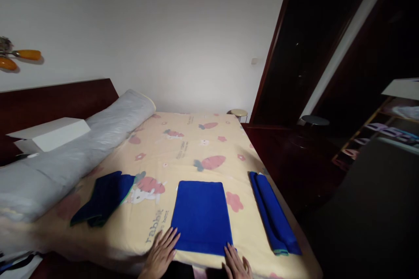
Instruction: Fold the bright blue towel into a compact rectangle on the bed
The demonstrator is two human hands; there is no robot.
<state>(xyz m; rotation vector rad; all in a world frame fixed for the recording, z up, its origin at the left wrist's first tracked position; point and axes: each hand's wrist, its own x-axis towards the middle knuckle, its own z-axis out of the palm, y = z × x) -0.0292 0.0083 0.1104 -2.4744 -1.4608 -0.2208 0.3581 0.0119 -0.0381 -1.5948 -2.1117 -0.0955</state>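
A blue cloth [201, 216] lies flat in a rectangle on the bed, right in front of me. My left hand [161, 253] rests open and flat on the sheet, its fingertips at the cloth's near left corner. My right hand [236, 265] is open too, fingers stretched and touching the cloth's near right corner. A rolled or folded blue cloth [273, 213] lies to the right near the bed's edge. A crumpled dark blue cloth [104, 198] sits to the left.
The bed [183, 148] has a yellow sheet with carrot and rabbit prints. A long grey bolster [81, 148] lies along the dark headboard, with a white box [49, 133] on it. A dark doorway [304, 52] and stools stand at the right, shelves at far right.
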